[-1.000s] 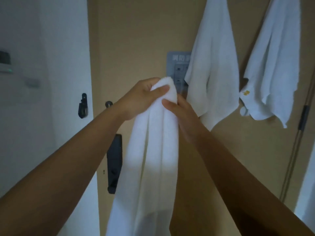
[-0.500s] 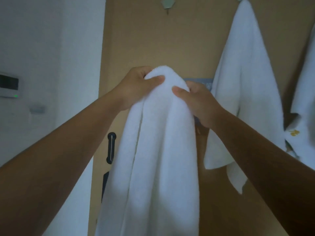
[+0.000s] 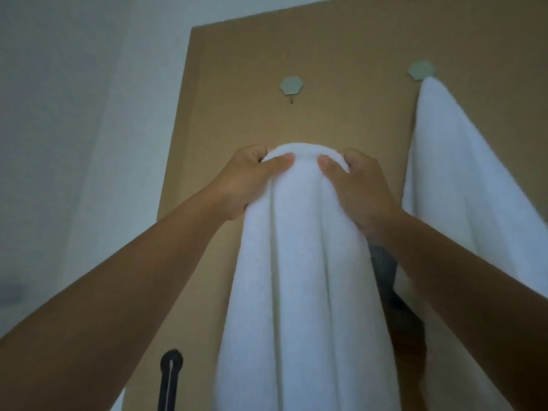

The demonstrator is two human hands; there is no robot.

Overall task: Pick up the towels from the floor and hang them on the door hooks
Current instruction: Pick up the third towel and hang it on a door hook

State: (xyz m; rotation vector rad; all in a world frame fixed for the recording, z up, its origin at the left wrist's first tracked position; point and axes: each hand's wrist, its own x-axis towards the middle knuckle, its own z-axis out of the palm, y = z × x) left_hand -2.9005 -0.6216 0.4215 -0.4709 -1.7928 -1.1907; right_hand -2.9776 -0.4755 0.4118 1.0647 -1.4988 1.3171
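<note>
Door [image 3: 237,84]: flat tan panel, matte, fills most of the view; pale wall at 9 o'clock.

Held towel [image 3: 299,277]: white terry, thick soft pile, hangs in long vertical folds from centre down to 6 o'clock. Its bunched top is a rounded hump sitting directly below the free hook, apart from it, not yet on.

Hung towel [image 3: 462,179]: same white terry, at 3 o'clock, draped in a peak from the right hook [image 3: 420,70]. Already in place.

Left hand [image 3: 246,182] and right hand [image 3: 358,185]: both clenched on the held towel's top fold, thumbs in front, fingers wrapped behind, hump between them.

Free hook [image 3: 291,86]: at 12 o'clock, small pale-green hexagonal pad, short prong under it. Looks stick-on, can't confirm.

Black door handle [image 3: 169,378]: at 7 o'clock, partly cut off.

Handling, my read:
- Light but bulky, fully limp, no stiffness; shape only holds where it's pinched.
- Not slippery, pile grips skin well; not fragile.
- Current hold is right: either side of the hump, leaving a loop of cloth for the prong.
- Prong is short and the fold is thick, so likely a thinner layer needs to go over it or it slides off.
- Uneven drape either side would pull it off; keep the hang balanced.
</note>
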